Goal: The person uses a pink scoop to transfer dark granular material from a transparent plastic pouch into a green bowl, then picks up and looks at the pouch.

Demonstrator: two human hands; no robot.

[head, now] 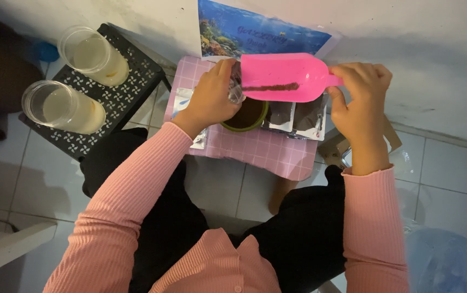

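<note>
- Right hand: grip closed on the handle of a pink plastic scoop; the scoop is held level, stretching leftward from that grip.
- A thin line of dark brown powder is seen along the scoop's lower inner edge.
- Left hand: grip closed on a small clear plastic pouch, held upright, touching the scoop's open end.
- Just below the left grip, a green-rimmed bowl of brown powder is set on a pink checked worktop.
- Beneath the scoop, between the two grips, filled clear pouches of dark powder are laid flat on the worktop.
- More flat pouches are partly hidden under the left wrist.
- Well left of the left grip, two clear cups of pale liquid stand on a black perforated stool.
- Beyond both grips, a blue underwater-scene picture leans at the wall.
- Pink ribbed sleeves are worn over both arms.
</note>
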